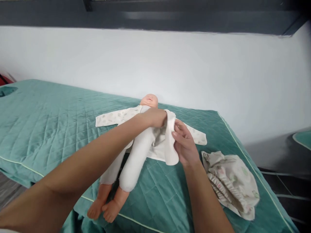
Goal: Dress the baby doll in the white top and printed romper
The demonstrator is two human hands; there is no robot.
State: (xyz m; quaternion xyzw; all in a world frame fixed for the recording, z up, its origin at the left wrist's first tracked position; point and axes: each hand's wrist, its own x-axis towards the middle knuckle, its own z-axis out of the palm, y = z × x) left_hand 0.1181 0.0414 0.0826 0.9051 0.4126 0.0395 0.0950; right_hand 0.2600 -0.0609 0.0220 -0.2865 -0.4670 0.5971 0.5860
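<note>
A baby doll (136, 161) in white leggings lies on its back, with its head toward the wall and its bare feet toward me. Its arms are out to the sides over a white baby shirt (172, 139) with a small print on the sleeves. My left hand (157, 117) reaches across the doll's chest and touches the shirt's raised front panel. That panel hides its fingertips. From the right side, my right hand (184, 142) is closed, pinching the panel's edge between thumb and fingers. The left forearm covers part of the doll's torso.
Crumpled printed baby pants (230, 183) with a gathered waistband lie to the right of my right forearm. A green quilted cover (60, 113) spreads over the bed. Behind it rises a white wall (121, 61), with a dark beam (155, 16) above. The bed's edge (245, 158) runs down the right.
</note>
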